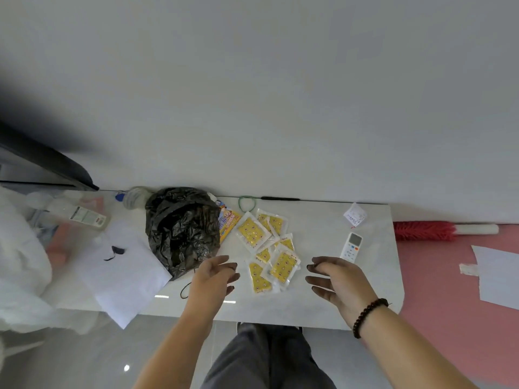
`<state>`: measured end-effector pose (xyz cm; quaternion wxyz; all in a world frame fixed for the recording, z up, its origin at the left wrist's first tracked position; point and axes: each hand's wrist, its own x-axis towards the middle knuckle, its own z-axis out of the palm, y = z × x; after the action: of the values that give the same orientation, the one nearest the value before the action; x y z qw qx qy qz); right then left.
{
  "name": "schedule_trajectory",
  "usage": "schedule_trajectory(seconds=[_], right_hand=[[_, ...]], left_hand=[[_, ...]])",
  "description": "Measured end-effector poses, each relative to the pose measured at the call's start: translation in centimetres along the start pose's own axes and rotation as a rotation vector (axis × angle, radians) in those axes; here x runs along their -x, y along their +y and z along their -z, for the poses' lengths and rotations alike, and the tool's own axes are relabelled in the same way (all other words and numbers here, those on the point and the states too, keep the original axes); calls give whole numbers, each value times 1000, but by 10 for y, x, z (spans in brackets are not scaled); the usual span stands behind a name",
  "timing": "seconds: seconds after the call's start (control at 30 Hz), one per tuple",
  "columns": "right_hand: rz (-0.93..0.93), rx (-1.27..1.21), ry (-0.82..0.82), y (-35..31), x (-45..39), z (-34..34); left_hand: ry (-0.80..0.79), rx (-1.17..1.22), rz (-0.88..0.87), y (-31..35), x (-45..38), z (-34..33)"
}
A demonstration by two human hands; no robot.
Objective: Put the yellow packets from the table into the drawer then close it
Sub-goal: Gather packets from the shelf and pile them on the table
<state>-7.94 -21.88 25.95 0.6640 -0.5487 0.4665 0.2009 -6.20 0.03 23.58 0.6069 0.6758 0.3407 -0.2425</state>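
I see the yellow packets all lying loose on the white bench, a scattered, partly overlapping cluster near its middle, so I judge the task has hardly begun: none gathered, none stowed. The drawer is nowhere in my view, so I cannot say whether it stands open or what it holds; filling it and closing it are both left to do.

My left hand hovers just left of the cluster, fingers loosely curved and holding nothing. My right hand, with a bead bracelet at the wrist, hovers just right of it, also released and empty. Neither touches a packet.

Left of the packets a crumpled black plastic bag sits on the bench; I cannot see its contents. A colourful printed packet lies tucked against its right edge. Farther right lies a white remote control.
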Motion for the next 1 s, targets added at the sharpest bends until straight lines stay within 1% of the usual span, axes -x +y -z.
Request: schedule_trajectory(seconds=[0.1,0.3,0.47,0.53,0.63,0.7,0.77,0.87,1.0], right_hand=[[-47,-28,8,11,-33,-5],[-161,-98,74,57,-102,-13],[-193,-46,129,101,-157,-14],[-134,57,190,114,-177,-15],[36,259,292,121,-202,-19],[125,326,302,123,-219,-22],[176,404,291,126,-237,-28],[182,503,298,131,-261,-40],[141,626,361,138,-279,-52]], left_hand=[[-18,-60,67,-23,-31,-14],[19,-121,210,-79,-104,-41],[50,-287,172,-130,-160,-66],[76,-341,134,-148,-177,-74],[123,-392,74,-164,-195,-83],[149,-424,31,-169,-203,-87],[168,-435,4,-173,-208,-89],[181,-433,12,-176,-211,-91],[159,-386,83,-179,-215,-90]])
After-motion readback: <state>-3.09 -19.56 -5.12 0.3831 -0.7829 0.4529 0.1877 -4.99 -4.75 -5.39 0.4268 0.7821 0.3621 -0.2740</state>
